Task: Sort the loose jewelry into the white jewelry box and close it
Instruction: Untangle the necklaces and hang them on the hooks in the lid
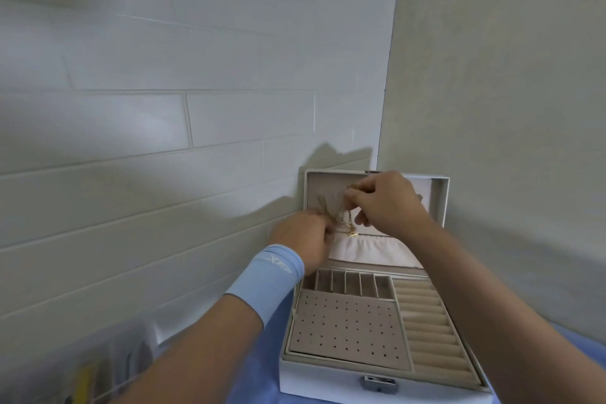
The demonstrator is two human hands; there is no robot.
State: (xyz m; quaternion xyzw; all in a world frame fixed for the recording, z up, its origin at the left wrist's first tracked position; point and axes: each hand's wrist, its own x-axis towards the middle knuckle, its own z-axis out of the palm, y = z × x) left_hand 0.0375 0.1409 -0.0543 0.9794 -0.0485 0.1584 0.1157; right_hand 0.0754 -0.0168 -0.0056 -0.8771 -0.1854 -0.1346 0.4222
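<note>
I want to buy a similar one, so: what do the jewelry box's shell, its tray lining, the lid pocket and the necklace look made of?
The jewelry box shell: smooth plain white, possibly faux leather. The tray lining: matte beige, like velvet or suede cloth. The lid pocket: pale gathered fabric, likely elastic-topped. The necklace: thin gold-coloured metal chain, blurred, so uncertain.

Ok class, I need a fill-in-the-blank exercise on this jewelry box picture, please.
1. The lid of the white jewelry box stands ____.
2. The left hand and the right hand pinch a thin chain coloured ____.
3. The wristband on the left wrist is light ____.
Missing words: open; gold; blue.
</note>
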